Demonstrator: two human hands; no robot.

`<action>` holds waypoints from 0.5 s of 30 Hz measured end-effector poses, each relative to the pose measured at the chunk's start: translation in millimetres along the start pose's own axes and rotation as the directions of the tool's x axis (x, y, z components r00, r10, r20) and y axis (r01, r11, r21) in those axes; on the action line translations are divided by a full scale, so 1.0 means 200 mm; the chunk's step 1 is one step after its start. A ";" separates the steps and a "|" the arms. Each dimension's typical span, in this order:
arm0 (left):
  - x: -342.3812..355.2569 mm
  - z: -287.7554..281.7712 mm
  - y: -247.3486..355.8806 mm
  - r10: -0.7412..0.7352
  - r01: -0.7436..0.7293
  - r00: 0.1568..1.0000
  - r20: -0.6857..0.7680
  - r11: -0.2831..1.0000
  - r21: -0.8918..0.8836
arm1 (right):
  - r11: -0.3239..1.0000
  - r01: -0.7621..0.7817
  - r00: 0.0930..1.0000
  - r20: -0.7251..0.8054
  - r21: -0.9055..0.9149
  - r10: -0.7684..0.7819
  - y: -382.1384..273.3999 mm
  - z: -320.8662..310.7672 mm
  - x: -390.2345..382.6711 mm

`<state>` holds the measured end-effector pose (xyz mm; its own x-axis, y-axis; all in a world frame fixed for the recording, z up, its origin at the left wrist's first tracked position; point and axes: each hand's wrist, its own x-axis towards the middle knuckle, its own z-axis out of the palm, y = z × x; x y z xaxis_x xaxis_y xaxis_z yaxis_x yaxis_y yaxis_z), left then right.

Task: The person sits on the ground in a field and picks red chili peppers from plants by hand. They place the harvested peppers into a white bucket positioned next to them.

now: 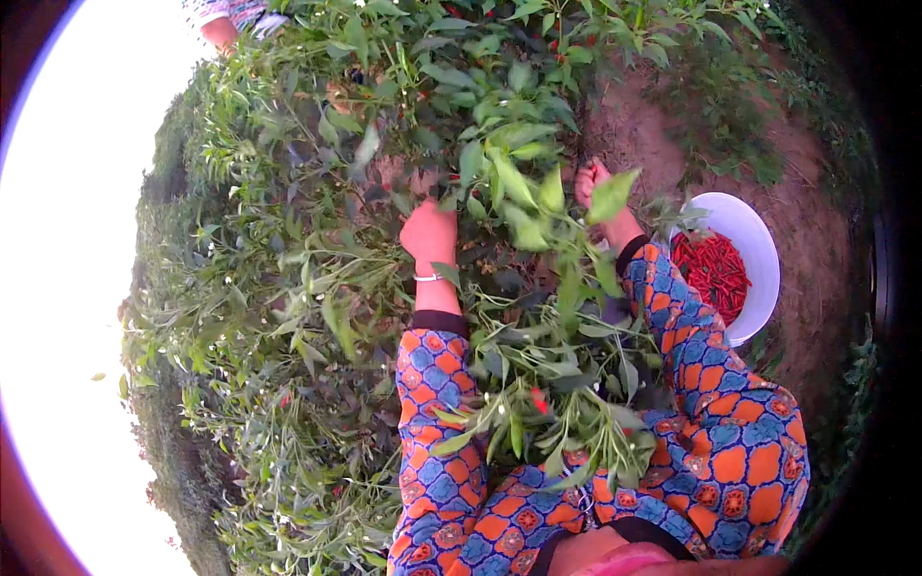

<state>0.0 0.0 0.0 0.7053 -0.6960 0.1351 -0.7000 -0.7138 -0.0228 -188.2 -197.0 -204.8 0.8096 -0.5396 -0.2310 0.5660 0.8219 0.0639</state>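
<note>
My left hand (pixel 427 230), a bracelet at its wrist, is closed among the leafy green chilli plants (pixel 327 259); its fingertips and whatever they hold are hidden. My right hand (pixel 597 187) is closed at the right side of a leafy branch (pixel 523 197), with its fingers curled; what they hold is too small to make out. A white bucket (pixel 759 259) stands just right of my right forearm, holding many red chillies (pixel 715 283). Small red chillies (pixel 538 398) also show among the leaves between my arms.
Bare reddish soil (pixel 797 173) runs along the right, with low greenery beyond. Dense plants fill the left and top of the view. A co-worker's arm (pixel 216 29) shows at the upper left, among the plants. Bright sky shows at the far left.
</note>
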 end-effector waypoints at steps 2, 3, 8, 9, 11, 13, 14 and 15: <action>-0.15 -0.09 0.04 -0.037 0.038 0.999 0.013 0.995 -0.091 | 0.999 0.017 0.997 -0.075 -0.034 -0.020 0.07 0.25 -0.15; 0.15 -0.09 0.42 0.053 -0.075 0.992 -0.114 0.978 -0.194 | 0.903 0.214 0.963 -0.077 -0.373 -0.260 -0.38 0.64 -0.02; -0.08 -0.22 0.24 0.131 -0.097 0.988 0.083 0.940 -0.327 | 0.244 0.272 0.919 0.176 -0.931 -0.354 0.18 0.91 -0.13; -0.11 -0.26 0.23 0.131 -0.091 0.989 0.066 0.901 -0.424 | -0.047 0.370 0.884 0.368 -0.928 -0.288 0.29 0.92 -0.11; -0.10 -0.22 0.20 0.361 -0.316 0.932 -0.044 0.744 -0.589 | -0.351 0.531 0.787 0.602 -0.771 -0.131 0.46 0.83 -0.04; -0.14 -0.19 0.21 0.427 -0.443 0.893 -0.141 0.781 -0.439 | -0.224 0.512 0.821 0.549 -0.830 -0.159 0.53 0.79 -0.09; -0.15 -0.19 0.20 0.529 -0.489 0.844 -0.094 0.684 -0.541 | -0.202 0.470 0.850 0.502 -0.859 -0.161 0.53 0.76 -0.11; -0.17 -0.24 0.24 0.446 -0.351 0.895 -0.017 0.680 -0.643 | -0.187 0.444 0.864 0.474 -0.876 -0.168 0.50 0.75 -0.13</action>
<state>-62.2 -7.6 41.4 0.3172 -0.9397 0.1278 -0.7962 -0.1907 0.5742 -129.3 -128.9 -47.7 0.6782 -0.6912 0.2495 0.1173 -0.2334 -0.9653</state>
